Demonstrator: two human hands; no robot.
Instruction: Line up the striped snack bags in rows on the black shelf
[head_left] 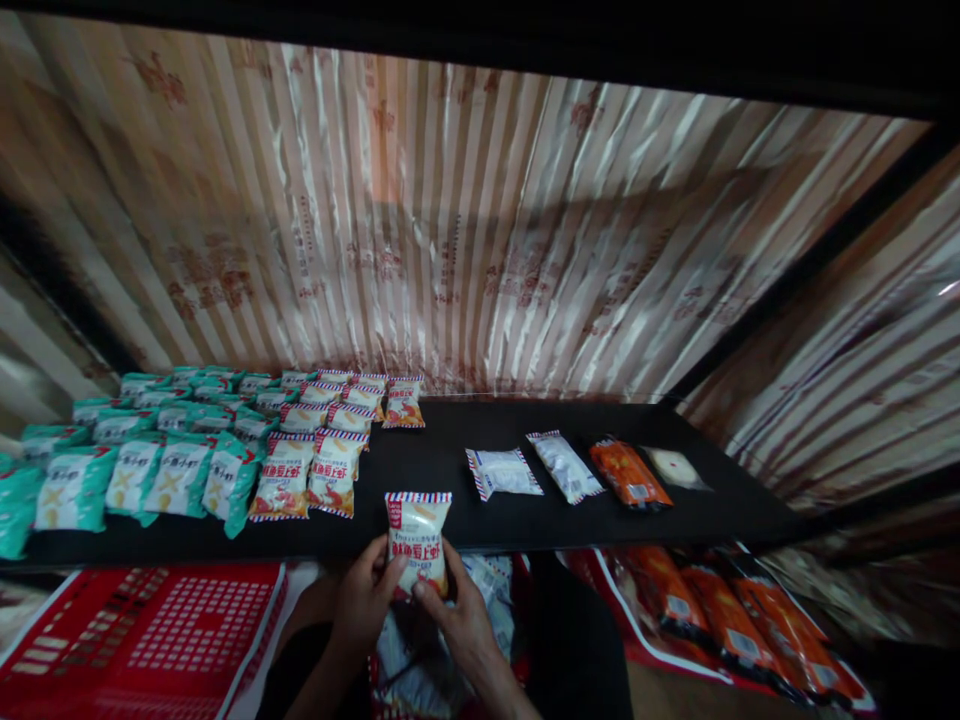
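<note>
Near the shelf's front edge, a white and orange snack bag [417, 528] with a striped top is held upright between both hands. My left hand [369, 590] grips its left side, and my right hand [461, 605] grips its right side, the thumbs on its lower front. Similar striped bags [332, 475] stand in rows on the black shelf [420, 455], beside rows of teal and white bags [176, 475]. Farther right lie two white packets [504, 473], an orange packet [628, 474] and a small clear-wrapped pale item [675, 467].
Below the shelf at left is a red basket [259, 625]. A container of white packets [491, 590] sits beneath my hands, and a red-and-white tray [637, 635] with orange packets is at lower right. Striped sheeting [465, 220] hangs behind the shelf.
</note>
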